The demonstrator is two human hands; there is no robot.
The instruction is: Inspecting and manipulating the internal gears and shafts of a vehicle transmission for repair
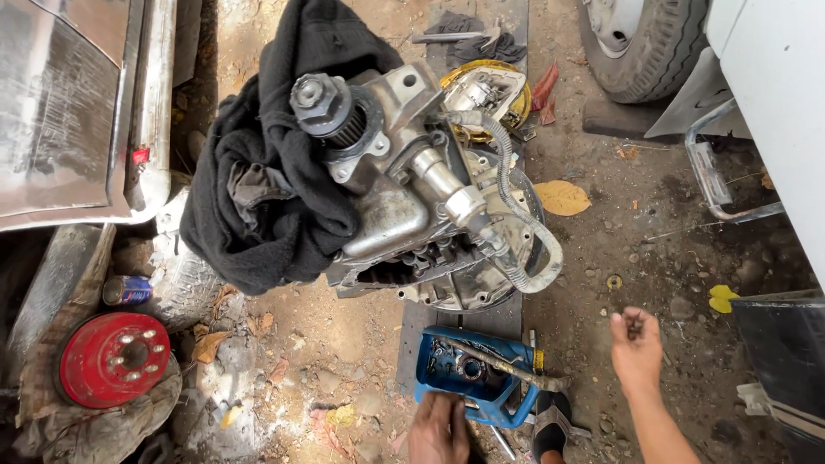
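A greasy metal engine assembly (pixel 404 189) with a splined shaft and a ribbed hose lies on the dirt, partly wrapped in black cloth (pixel 266 163). Below it stands a cut-open blue plastic container (pixel 473 374) with small parts inside and a long metal tool laid across it. My left hand (pixel 438 428) rests on the container's near edge, fingers curled over the rim. Out to the right, above the dirt, my right hand (pixel 636 348) has its fingers closed around a small dark part.
A red brake drum (pixel 113 357) lies on sacking at the lower left, with a small can (pixel 127 290) above it. A tyre (pixel 640 43) and white vehicle body are at the upper right. A hammer on a rag (pixel 468 39) lies at the top. A foot (pixel 550 425) stands beside the container.
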